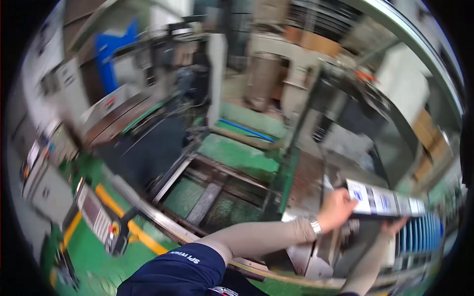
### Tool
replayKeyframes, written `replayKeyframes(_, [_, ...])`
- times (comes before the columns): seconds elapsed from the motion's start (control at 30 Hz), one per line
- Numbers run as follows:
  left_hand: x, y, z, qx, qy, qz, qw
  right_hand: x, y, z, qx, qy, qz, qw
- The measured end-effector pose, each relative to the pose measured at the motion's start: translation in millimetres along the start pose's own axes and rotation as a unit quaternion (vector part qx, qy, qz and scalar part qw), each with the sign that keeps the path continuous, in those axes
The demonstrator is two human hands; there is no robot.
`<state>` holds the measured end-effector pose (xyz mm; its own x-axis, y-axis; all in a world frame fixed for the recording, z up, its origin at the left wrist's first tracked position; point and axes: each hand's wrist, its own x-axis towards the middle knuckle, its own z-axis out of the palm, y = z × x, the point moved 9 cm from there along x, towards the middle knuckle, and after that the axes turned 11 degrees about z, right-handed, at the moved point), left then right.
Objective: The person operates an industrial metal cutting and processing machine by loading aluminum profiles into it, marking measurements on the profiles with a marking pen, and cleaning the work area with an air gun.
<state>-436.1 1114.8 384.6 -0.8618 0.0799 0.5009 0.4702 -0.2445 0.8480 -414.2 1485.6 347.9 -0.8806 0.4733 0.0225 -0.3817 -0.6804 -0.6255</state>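
My left hand [336,209], with a metal watch on the wrist, grips the left end of a long flat panel [387,200]. The panel is whitish and silver with blue printed marks, held slightly tilted at the right of the head view. My right hand [394,225] is under the panel's lower edge with its fingers against it; part of that hand is hidden by the panel. Below and beside the right hand is a blue ribbed object [419,234], whose kind I cannot make out. The picture is smeared by motion.
A metal machine frame [217,170] spans the middle over a green floor. A control pendant [96,214] on a stand is at lower left near yellow floor lines. Cardboard boxes [428,143] stand at the far right, and a curved metal rail [410,29] crosses the upper right.
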Motion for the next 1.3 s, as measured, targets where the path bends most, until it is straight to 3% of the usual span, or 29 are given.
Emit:
replayKeyframes(0.03, [-1.2, 7.1, -20.5, 0.014, 0.003, 0.055, 0.998, 14.1, 4.2, 8.1, 0.041, 0.019, 0.000, 0.999])
replayKeyframes(0.1, [-12.2, 37.0, -70.0, 0.033, -0.019, 0.006, 0.999, 17.6, 3.4, -20.1, 0.012, 0.115, -0.076, 0.990])
replayKeyframes(0.13, [-12.8, 40.4, -104.0, 0.026, -0.009, 0.006, 1.000, 29.6, 19.2, -18.5, 0.040, 0.084, -0.050, 0.994])
replayKeyframes(0.23, [-21.7, 45.8, -203.6, 0.020, 0.014, 0.004, 1.000, 1.7, 42.3, 5.9, 0.016, 0.138, -0.028, 0.990])
replayKeyframes(0.3, [-38.5, 52.4, -279.4, 0.011, 0.043, -0.051, 0.998, -3.2, 54.6, 16.3, 0.008, 0.105, -0.001, 0.994])
replayKeyframes(0.43, [-63.9, 80.9, -425.9, 0.019, 0.120, -0.043, 0.992, -43.2, 105.9, 73.4, -0.041, 0.083, 0.063, 0.994])
replayKeyframes(0.5, [-65.7, 108.8, -497.8, -0.010, 0.166, 0.005, 0.986, -95.0, 153.0, 135.4, -0.060, 0.015, 0.079, 0.995])
replayKeyframes(0.57, [-60.0, 128.0, -580.8, 0.046, 0.184, -0.015, 0.982, -154.6, 206.7, 198.4, -0.080, -0.007, 0.093, 0.992])
replayKeyframes(0.67, [-37.5, 148.9, -703.5, 0.134, 0.217, 0.026, 0.967, -217.8, 292.2, 265.5, -0.041, 0.016, 0.130, 0.990])
replayKeyframes(0.77, [-9.6, 152.7, -819.5, 0.284, 0.252, 0.065, 0.923, -248.2, 383.6, 320.5, -0.013, -0.007, 0.141, 0.990])
replayKeyframes(0.87, [16.8, 142.4, -901.1, 0.401, 0.298, 0.080, 0.863, -243.3, 469.9, 328.5, 0.005, 0.028, 0.201, 0.979])
replayKeyframes(0.9, [23.7, 135.0, -920.0, 0.421, 0.312, 0.068, 0.849, -241.3, 497.1, 337.0, -0.013, 0.027, 0.219, 0.975])
replayKeyframes(0.93, [23.4, 131.5, -931.4, 0.501, 0.344, 0.087, 0.789, -244.3, 518.3, 353.6, -0.008, 0.019, 0.193, 0.981])
replayKeyframes(0.97, [13.9, 155.4, -909.2, 0.642, 0.364, 0.118, 0.665, -245.6, 539.3, 374.1, 0.001, 0.005, 0.166, 0.986])
replayKeyframes(1.0, [13.2, 179.3, -884.9, 0.683, 0.331, 0.188, 0.624, -242.7, 559.4, 382.8, -0.003, -0.013, 0.190, 0.982])
replayKeyframes(1.03, [16.9, 177.8, -859.1, 0.692, 0.292, 0.233, 0.618, -231.5, 577.6, 386.1, 0.023, -0.032, 0.196, 0.980])
replayKeyframes(1.07, [29.4, 172.6, -832.5, 0.653, 0.154, 0.203, 0.714, -228.4, 594.1, 399.2, 0.036, -0.053, 0.210, 0.976])
replayKeyframes(1.1, [35.5, 150.0, -810.6, 0.628, 0.052, 0.233, 0.741, -226.9, 609.5, 409.2, 0.047, -0.071, 0.226, 0.970])
replayKeyframes(1.13, [33.1, 118.2, -794.4, 0.661, 0.026, 0.251, 0.707, -216.1, 624.3, 405.6, 0.063, -0.062, 0.234, 0.968])
replayKeyframes(1.17, [40.6, 85.0, -784.6, 0.641, -0.030, 0.235, 0.730, -211.3, 634.8, 409.4, 0.060, -0.054, 0.223, 0.971])
replayKeyframes(1.3, [64.6, 69.6, -795.8, 0.644, -0.027, 0.195, 0.739, -191.6, 670.3, 413.3, 0.037, -0.013, 0.210, 0.977])
